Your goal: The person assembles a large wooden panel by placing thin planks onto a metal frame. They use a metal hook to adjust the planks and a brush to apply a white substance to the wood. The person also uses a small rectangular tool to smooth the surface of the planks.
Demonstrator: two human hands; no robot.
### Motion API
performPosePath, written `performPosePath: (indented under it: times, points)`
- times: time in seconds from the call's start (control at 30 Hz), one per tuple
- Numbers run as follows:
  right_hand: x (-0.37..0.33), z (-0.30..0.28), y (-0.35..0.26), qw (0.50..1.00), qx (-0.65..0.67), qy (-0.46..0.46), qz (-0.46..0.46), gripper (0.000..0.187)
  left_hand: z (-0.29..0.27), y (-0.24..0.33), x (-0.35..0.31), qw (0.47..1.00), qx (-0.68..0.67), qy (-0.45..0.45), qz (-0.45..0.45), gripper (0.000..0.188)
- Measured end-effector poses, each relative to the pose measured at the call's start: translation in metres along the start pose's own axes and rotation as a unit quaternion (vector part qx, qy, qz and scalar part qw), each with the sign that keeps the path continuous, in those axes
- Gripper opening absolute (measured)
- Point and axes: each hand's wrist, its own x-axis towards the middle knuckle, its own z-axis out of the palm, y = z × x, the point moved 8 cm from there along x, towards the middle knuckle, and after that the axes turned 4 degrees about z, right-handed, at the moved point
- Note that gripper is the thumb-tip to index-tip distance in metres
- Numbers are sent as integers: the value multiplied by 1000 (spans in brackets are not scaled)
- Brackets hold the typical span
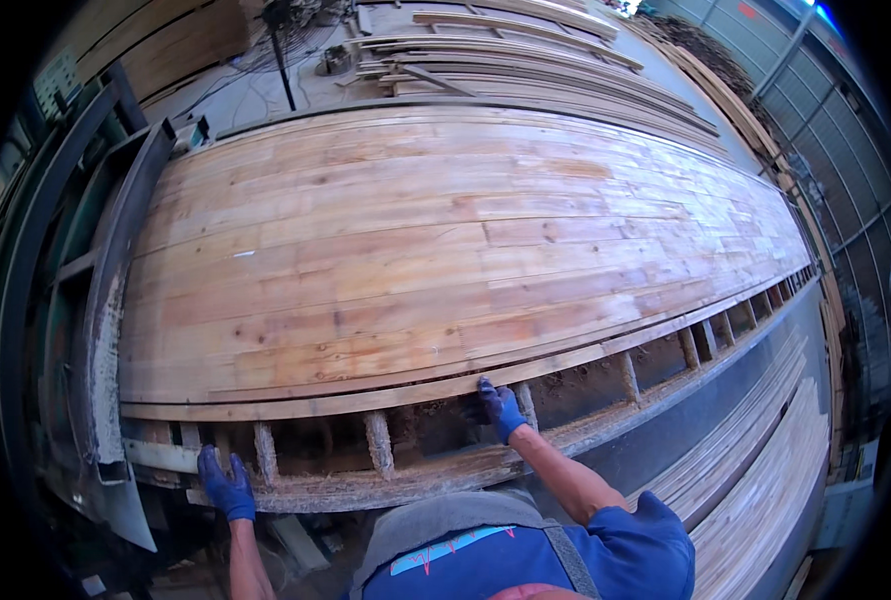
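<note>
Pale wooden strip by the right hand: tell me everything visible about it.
The strip looks like pale wood, long and narrow. It lies along the near edge of the plank panel, a dark gap partly between them, with rough crosspieces on its near side. The gloved right hand has a fingertip on it.

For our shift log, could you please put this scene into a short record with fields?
Left hand: blue-gloved, at the left end of the frame's near rail; grip unclear
Right hand: blue-gloved, at the front edge of the long wooden strip; grip unclear
Panel: large, many boards side by side, behind the strip
Crosspieces: rough, between strip and near rail
Far planks: piled beyond the panel
Right-hand planks: long, stacked at lower right
</note>
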Motion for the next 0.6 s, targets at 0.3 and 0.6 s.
performPosePath:
  times: [0.3,0.6]
  points:
    - [-25,9,-11,995,25,-28,96,62,22,-35,-17,999,44,-19,24,43]
    - [-5,-5,-7,996,-35,56,-54,63,21,-8,-11,987,107,-101,67,53]
